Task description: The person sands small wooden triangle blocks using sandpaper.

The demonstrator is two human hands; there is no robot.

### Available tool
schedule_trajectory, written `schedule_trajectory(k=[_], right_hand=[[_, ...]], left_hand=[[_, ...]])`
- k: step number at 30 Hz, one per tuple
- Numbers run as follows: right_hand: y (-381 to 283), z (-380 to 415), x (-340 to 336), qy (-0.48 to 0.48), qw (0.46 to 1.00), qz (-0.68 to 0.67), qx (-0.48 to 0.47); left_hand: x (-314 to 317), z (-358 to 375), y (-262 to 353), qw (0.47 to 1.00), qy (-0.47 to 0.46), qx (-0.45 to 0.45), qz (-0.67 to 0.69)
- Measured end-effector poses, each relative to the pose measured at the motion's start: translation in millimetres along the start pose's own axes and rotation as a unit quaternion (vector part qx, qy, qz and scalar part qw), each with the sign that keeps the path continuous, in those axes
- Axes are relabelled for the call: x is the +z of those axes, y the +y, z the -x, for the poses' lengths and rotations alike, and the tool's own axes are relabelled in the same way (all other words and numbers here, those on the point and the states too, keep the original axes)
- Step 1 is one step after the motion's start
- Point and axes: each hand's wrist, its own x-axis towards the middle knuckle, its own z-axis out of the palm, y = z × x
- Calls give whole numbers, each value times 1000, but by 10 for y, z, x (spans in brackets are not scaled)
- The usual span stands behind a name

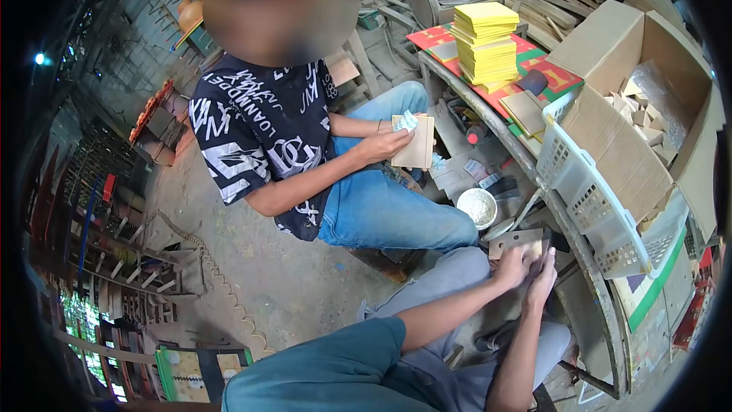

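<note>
My left hand [509, 267] is closed at the near edge of a small flat wooden board [512, 244] with dark holes in it, in the lower right of the head view. Close beside it, my right hand [540, 278] is closed round a thin dark flat piece [546, 243], slightly smeared by motion. The fingertips of both hands are partly hidden. A white bowl [477, 207] of pale, lumpy contents stands just beyond my hands.
Opposite sits another person, whose hands [396, 142] hold a wooden panel [414, 145] and a pale blue crumpled cloth [406, 120]. At right, a bench carries a yellow stack [485, 46], a white plastic basket [591, 194] and a cardboard box [595, 42] containing wooden pieces.
</note>
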Motion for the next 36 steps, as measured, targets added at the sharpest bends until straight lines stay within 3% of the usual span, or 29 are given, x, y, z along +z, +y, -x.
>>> schedule_trajectory(k=[1,5,7,9,11,12,13,14,15,16,18,19,21,23,25,26,27,31,32,35,36], right_hand=[[-42,-21,-7,12,1000,8,4],[-300,102,111,7,1000,19,24],[-225,97,164,2,1000,-14,-11],[-161,82,131,12,999,14,-33],[-102,18,-46,41,998,21,31],[-91,11,-8,78,997,22,11],[-166,50,37,92,994,63,17],[28,14,18,96,991,85,-44],[-144,78,36,62,982,174,-45],[-70,122,114,70,985,119,-103],[-47,159,161,51,988,91,-112],[-68,153,172,72,982,124,-121],[-240,184,77,88,983,152,-58],[-269,173,66,98,992,74,-22],[-61,75,86,103,981,122,-113],[-178,163,128,57,989,66,-118],[-184,161,199,61,985,101,-128],[-201,134,66,55,986,140,-71],[-193,103,31,45,990,131,-31],[-173,121,131,65,987,134,-67],[-127,123,201,64,984,99,-136]], left_hand=[[32,56,-29,999,-47,3,-5],[13,8,19,999,-21,24,11],[-5,-145,48,998,35,-3,48],[-42,-62,153,998,-9,-56,27],[11,164,40,998,-49,22,-28],[37,262,-4,994,-71,29,72],[-175,251,364,997,-80,1,-25],[-140,175,225,996,-87,-23,20],[-104,46,109,998,-54,33,-6],[-125,-56,146,991,-56,-45,112],[-156,-211,171,997,-61,-30,44],[-92,-214,20,993,-74,1,92],[-31,-45,-5,993,-95,1,63],[-28,96,11,992,-103,58,51],[-91,-45,52,988,-125,83,28],[-46,-191,-46,989,-61,133,28],[-166,-252,94,991,-116,-8,70],[-102,-29,174,987,-130,-5,90],[-13,54,9,990,-91,85,68],[-77,-116,-3,989,-118,23,90],[-99,-191,60,995,-72,12,74]])
